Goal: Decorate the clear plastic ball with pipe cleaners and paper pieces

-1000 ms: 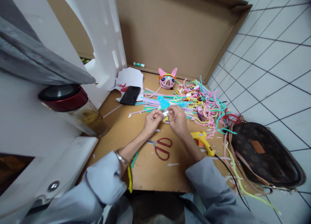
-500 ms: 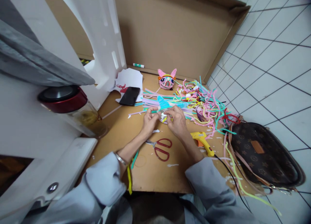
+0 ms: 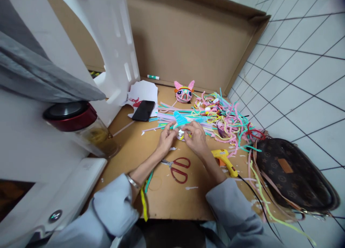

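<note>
Between my two hands is a small pipe-cleaner figure [image 3: 180,119] with blue ear-like points and some white and yellow low down. My left hand [image 3: 167,137] is closed on its left side, thumb and fingers pinching. From the right, my right hand [image 3: 196,136] pinches the same figure; its fingertips hide part of it. Just beyond lies a bundle of lilac, pink and green pipe cleaners [image 3: 168,115]. Red-handled scissors [image 3: 178,169] lie nearer to me, below the hands. A finished-looking pink animal head [image 3: 184,93] with big eyes stands farther back.
To the right are a tangle of bent pipe cleaners [image 3: 229,118], a yellow glue gun [image 3: 226,162] with its black cord, and a brown handbag [image 3: 293,172]. On the left stand a red-lidded glass jar [image 3: 94,129], a phone [image 3: 143,111] on paper, and a white panel [image 3: 118,43].
The view has shifted slightly, so most things sit a little lower in the picture. Both hands keep their pinch on the figure, with small finger movements.
</note>
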`<action>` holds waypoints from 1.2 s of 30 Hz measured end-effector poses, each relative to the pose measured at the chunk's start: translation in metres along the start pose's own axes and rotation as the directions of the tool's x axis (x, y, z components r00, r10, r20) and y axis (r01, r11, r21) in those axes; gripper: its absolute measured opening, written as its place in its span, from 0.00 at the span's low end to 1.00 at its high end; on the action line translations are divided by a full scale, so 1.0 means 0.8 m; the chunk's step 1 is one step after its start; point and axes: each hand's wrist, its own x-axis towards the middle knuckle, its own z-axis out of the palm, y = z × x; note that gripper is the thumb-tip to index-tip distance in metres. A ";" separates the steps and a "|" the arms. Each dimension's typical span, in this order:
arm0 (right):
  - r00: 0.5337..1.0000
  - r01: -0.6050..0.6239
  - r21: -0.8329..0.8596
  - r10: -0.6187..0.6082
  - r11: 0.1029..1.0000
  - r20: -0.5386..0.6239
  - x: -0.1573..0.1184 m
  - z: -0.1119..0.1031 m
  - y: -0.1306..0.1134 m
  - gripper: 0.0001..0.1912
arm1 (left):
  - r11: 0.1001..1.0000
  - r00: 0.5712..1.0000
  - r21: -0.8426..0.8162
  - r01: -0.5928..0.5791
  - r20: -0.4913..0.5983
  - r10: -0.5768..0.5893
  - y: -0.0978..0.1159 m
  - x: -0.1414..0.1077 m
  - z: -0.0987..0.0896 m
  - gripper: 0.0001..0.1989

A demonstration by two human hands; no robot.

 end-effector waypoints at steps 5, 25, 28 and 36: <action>1.000 -0.020 -0.006 0.020 1.000 0.003 0.000 0.001 0.000 0.12 | 1.000 0.998 0.020 0.017 0.054 -0.018 0.007 -0.005 0.001 0.27; 0.993 -0.112 0.102 0.114 0.988 -0.019 0.005 -0.006 0.000 0.07 | 0.999 1.000 0.048 -0.001 0.012 0.001 0.007 -0.005 0.006 0.28; 0.995 -0.093 0.076 0.095 0.993 -0.011 0.004 -0.004 0.000 0.07 | 0.998 1.000 0.060 0.013 0.018 -0.014 0.008 -0.005 0.007 0.29; 0.997 -0.077 0.052 0.076 0.996 0.009 0.004 -0.004 0.001 0.06 | 0.994 0.999 0.106 0.010 -0.037 -0.006 0.009 -0.002 0.011 0.29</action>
